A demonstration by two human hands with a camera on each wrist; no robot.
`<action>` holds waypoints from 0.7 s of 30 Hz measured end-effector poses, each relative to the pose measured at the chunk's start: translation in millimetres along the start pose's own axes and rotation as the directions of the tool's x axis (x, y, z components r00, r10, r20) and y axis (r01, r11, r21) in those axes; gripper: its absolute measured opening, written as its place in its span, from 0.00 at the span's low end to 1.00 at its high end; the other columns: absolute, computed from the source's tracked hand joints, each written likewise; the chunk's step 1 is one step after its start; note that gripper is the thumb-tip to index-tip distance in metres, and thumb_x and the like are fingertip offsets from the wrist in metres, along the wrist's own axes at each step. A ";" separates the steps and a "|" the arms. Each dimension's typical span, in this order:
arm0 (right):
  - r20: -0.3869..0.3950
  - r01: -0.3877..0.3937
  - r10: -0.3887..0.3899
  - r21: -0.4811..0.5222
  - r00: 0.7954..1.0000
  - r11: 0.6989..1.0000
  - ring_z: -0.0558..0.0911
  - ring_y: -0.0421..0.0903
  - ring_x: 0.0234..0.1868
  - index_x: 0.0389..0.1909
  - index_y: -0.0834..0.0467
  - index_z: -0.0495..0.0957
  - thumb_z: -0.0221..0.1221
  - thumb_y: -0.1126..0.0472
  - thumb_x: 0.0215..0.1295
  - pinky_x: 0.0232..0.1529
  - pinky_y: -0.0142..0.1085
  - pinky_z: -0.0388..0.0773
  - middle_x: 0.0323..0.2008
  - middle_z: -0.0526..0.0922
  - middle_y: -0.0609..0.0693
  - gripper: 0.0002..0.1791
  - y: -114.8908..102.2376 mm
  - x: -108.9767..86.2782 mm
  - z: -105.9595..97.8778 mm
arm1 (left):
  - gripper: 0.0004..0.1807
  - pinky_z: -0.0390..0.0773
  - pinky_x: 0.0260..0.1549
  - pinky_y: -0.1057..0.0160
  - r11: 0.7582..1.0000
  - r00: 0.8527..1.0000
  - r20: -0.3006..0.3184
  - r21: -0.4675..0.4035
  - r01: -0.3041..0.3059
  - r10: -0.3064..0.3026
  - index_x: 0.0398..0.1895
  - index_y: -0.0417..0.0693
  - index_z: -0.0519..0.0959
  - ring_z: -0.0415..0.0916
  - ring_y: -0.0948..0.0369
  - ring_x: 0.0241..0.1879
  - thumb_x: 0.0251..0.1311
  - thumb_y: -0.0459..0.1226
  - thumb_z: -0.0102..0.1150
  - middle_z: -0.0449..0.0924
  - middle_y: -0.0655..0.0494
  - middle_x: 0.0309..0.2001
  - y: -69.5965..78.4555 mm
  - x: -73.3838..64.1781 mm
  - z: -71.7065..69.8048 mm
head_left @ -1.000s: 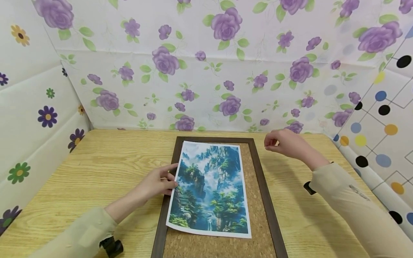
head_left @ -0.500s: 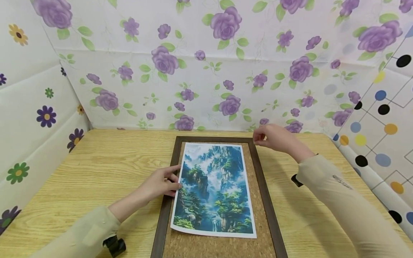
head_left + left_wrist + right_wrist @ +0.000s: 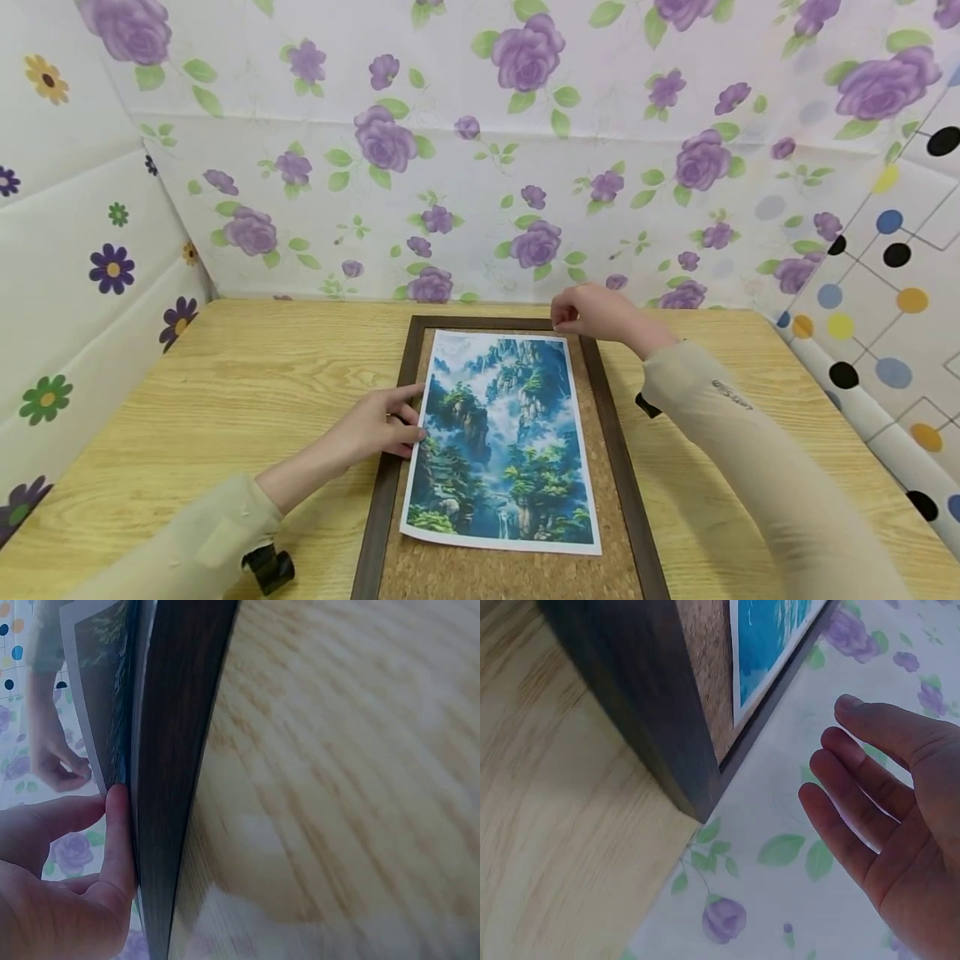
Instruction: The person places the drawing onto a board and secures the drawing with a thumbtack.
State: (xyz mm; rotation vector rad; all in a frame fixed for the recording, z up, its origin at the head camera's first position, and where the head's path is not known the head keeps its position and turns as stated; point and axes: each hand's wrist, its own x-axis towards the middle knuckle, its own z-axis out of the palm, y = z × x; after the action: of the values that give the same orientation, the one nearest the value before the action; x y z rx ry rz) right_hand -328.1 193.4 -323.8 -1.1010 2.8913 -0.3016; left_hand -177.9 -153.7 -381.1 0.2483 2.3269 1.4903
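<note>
A printed landscape picture (image 3: pixel 498 437) of misty cliffs and trees lies over a cork board (image 3: pixel 480 575) with a dark brown frame (image 3: pixel 617 433). Its bottom left corner curls up slightly. My left hand (image 3: pixel 378 427) pinches the picture's left edge between thumb and finger, beside the frame's left bar. Above the top right corner of the board hovers my right hand (image 3: pixel 596 315), apart from the picture. In the right wrist view its fingers (image 3: pixel 847 810) are loosely bent, the thumb stands off from them, and nothing shows between them.
The board lies on a light wooden table (image 3: pixel 247 375). Behind it rises a white sheet with purple roses (image 3: pixel 480 167). Flowered sheeting (image 3: pixel 75 250) stands at the left, dotted sheeting (image 3: pixel 892 333) at the right. Dark wrist cameras (image 3: pixel 270 569) sit on the sleeves.
The picture has shifted right and become more centred on the board, with my left hand moving along at its edge. My right hand has moved left, over the frame's top right corner.
</note>
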 end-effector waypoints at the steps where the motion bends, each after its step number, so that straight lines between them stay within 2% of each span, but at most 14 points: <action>1: 0.009 -0.008 0.008 0.003 1.000 1.000 0.78 0.41 0.31 0.33 0.54 0.83 0.63 0.61 0.67 0.37 0.39 0.77 0.30 0.83 0.46 0.03 -1.3 3.4 1.5 | 0.40 0.87 0.34 0.58 1.000 1.000 0.003 0.001 -0.002 0.002 0.77 0.40 0.56 0.84 0.59 0.33 0.62 0.28 0.61 0.79 0.45 0.39 0.4 -0.2 0.1; 9: 0.050 -0.023 0.019 0.082 0.999 0.996 0.76 0.43 0.28 0.34 0.56 0.84 0.63 0.60 0.67 0.35 0.38 0.75 0.30 0.84 0.50 0.04 -9.7 27.9 11.8 | 0.41 0.87 0.33 0.58 1.000 1.000 0.012 0.016 0.001 -0.001 0.77 0.39 0.55 0.84 0.59 0.31 0.62 0.28 0.61 0.80 0.44 0.39 4.1 -1.9 -0.2; 15: 0.058 -0.005 -0.002 0.125 0.998 0.992 0.77 0.42 0.28 0.33 0.56 0.84 0.63 0.60 0.67 0.36 0.36 0.76 0.30 0.85 0.49 0.04 -12.5 42.7 23.4 | 0.41 0.87 0.33 0.58 1.000 1.000 0.020 0.027 0.004 -0.005 0.77 0.38 0.55 0.84 0.59 0.29 0.62 0.28 0.61 0.81 0.44 0.38 4.3 -1.3 0.3; 21: 0.072 -0.024 0.010 0.185 0.997 0.982 0.77 0.43 0.29 0.33 0.55 0.84 0.63 0.61 0.67 0.36 0.36 0.77 0.30 0.85 0.50 0.04 -17.8 52.9 31.4 | 0.41 0.87 0.33 0.58 1.000 1.000 0.030 0.019 -0.005 0.005 0.76 0.37 0.55 0.84 0.59 0.30 0.62 0.28 0.61 0.81 0.44 0.39 3.6 -1.3 0.0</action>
State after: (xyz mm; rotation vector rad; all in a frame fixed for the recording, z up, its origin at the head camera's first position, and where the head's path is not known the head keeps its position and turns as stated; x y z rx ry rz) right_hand -352.9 140.1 -349.1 -1.0337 2.7422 -0.5091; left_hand -176.9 -152.6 -377.5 0.2795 2.3199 1.4575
